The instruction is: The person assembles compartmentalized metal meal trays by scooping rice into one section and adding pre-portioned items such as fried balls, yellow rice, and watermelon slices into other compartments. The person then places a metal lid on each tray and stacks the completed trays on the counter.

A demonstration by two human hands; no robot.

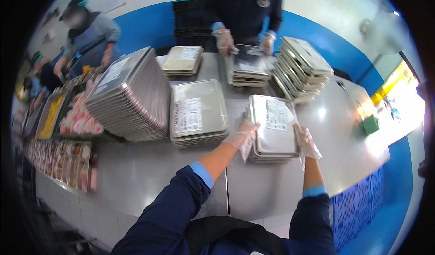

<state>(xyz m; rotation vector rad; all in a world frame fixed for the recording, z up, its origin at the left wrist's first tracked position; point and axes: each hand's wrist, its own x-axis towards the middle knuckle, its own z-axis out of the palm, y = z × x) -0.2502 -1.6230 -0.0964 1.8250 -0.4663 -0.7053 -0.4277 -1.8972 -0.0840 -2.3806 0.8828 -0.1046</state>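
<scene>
Grip: our left hand (pixel 245 136) and right hand (pixel 308 142), in clear gloves, clasp the tray stack (pixel 275 141) from opposite sides.
Tray stack: between our hands, rectangular, silvery and shiny, round-cornered, its thin edges layered.
Top tray: a white printed label (pixel 277 114) lies toward its far end.
Beside our left hand: we see a similar, labelled pile (pixel 204 98) on the tabletop (pixel 136 164).
Beyond our hands: a co-worker (pixel 235 10) touches another pile (pixel 249 61).

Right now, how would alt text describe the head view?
A person's gloved left fingers and right fingers hold opposite sides of a stack of flat metal trays on a metal table; across it, a co-worker handles another stack.
</scene>
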